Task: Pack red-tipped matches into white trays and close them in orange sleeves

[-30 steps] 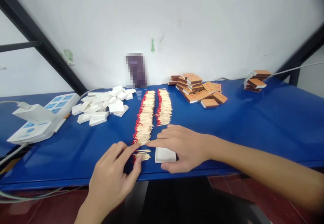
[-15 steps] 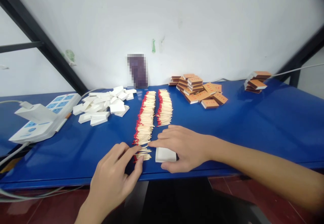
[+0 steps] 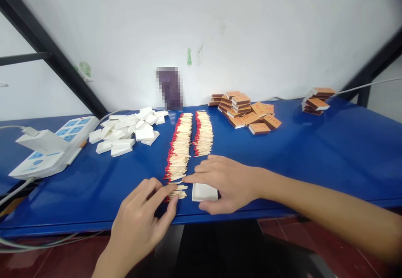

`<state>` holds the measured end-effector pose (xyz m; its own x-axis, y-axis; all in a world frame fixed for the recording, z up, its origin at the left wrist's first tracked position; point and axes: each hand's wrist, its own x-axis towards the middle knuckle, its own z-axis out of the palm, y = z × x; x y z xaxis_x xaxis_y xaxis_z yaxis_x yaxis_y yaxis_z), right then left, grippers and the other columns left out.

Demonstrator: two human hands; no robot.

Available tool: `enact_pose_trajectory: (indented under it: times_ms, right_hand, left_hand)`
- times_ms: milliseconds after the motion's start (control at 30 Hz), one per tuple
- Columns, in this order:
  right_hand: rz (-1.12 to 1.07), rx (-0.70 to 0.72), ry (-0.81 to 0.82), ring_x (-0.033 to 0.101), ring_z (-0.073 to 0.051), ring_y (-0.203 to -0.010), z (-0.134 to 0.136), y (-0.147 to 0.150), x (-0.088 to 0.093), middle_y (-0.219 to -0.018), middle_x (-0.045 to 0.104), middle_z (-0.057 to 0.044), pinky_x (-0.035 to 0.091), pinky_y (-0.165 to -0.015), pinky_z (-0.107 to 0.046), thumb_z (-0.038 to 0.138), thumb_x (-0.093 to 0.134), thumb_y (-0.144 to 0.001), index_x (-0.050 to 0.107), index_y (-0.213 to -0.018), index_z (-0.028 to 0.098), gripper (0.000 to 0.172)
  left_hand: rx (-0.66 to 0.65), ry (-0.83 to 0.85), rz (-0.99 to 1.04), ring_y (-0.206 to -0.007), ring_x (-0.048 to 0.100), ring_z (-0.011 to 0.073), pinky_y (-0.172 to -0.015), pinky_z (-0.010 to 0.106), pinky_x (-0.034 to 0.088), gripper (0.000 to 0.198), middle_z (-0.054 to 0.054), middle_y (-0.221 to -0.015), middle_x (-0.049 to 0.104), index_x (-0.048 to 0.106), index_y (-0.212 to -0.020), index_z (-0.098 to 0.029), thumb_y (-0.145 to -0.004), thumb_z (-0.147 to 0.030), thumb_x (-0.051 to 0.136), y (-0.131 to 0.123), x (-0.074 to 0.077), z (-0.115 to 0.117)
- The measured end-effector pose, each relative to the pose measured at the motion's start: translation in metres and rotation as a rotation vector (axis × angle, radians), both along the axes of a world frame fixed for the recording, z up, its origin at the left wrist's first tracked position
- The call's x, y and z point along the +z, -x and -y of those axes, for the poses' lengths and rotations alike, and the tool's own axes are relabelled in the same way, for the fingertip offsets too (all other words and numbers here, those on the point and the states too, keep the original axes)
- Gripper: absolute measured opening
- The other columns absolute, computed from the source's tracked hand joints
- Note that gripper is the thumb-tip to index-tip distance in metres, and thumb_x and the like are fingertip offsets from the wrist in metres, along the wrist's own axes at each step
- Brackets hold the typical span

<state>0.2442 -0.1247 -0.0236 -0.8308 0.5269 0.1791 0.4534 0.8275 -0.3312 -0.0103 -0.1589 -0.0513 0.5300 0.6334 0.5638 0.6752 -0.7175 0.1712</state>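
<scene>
My left hand [image 3: 140,215] is at the front of the table, its thumb and index finger around a small bunch of red-tipped matches [image 3: 179,194]. My right hand [image 3: 228,184] lies over a white matchbox tray [image 3: 204,191], thumb at the near side and fingers across the far side. Its index fingertip touches loose matches at the near end of a long row of matches [image 3: 181,142]. A shorter row of matches [image 3: 204,133] runs parallel, just beyond my right hand. The tray's right end is hidden under my palm.
White matchbox trays [image 3: 144,132] are heaped at the left. Orange matchboxes [image 3: 259,128] lie piled at the back right, with a smaller stack of matchboxes [image 3: 317,103] farther right. A power strip [image 3: 47,160] with a plugged-in charger sits on the left of the blue table [image 3: 301,156].
My left index finger has shifted slightly right over the small bunch of matches. My right hand stays on the tray. The whole view has shifted a little left.
</scene>
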Motion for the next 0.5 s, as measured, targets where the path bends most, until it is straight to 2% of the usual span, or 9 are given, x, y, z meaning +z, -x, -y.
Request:
enact_pose_trajectory:
  times_ms: [500]
  right_hand:
    - [-0.002,0.014,-0.01,0.059,-0.021,-0.083,0.0003,-0.0011,-0.0002,-0.097,0.068,-0.007,0.042,-0.079,-0.036,0.041,0.065,-0.087,0.061,-0.134,0.014,0.055]
  left_hand:
    - [-0.059,0.027,-0.013,-0.078,0.054,0.0157,-0.069,0.027,0.045,0.018,0.004,-0.086,0.055,0.07,-0.109,-0.02,-0.097,-0.02,0.056,0.0022,0.0031,0.0009]
